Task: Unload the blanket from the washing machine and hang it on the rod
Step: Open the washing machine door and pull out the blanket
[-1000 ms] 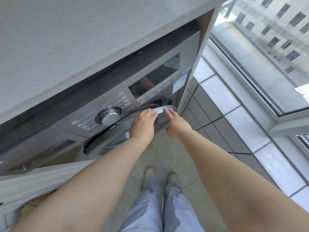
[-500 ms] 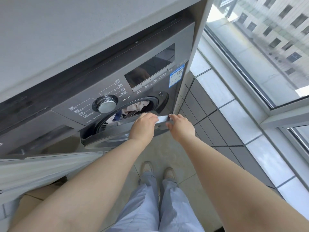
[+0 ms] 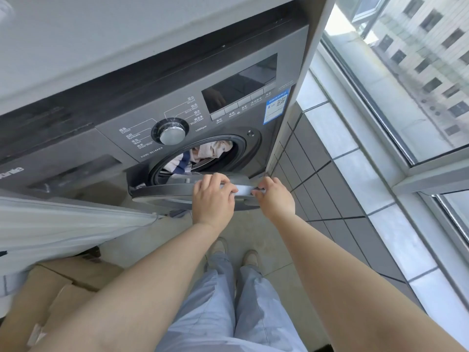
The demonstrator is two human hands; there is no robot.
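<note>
A dark grey front-loading washing machine [image 3: 142,148] stands under a pale counter. Its round door [image 3: 167,194] is swung partly open toward me. Through the opening I see the blanket [image 3: 203,154], cream with blue and dark patches, bunched inside the drum. My left hand [image 3: 213,196] grips the door's top edge at its silver handle, fingers curled over the rim. My right hand [image 3: 275,196] holds the same handle at its right end, fingers curled around it. No rod is in view.
A grey tiled low wall [image 3: 317,174] runs close on the right under a large window [image 3: 406,72]. Pale fabric [image 3: 63,224] hangs at the left, with cardboard boxes [image 3: 58,288] on the floor below it. My legs and shoes stand on the floor tiles in front of the door.
The door was shut a second ago and has swung open toward me under both hands, exposing the blanket in the drum. My view has come closer.
</note>
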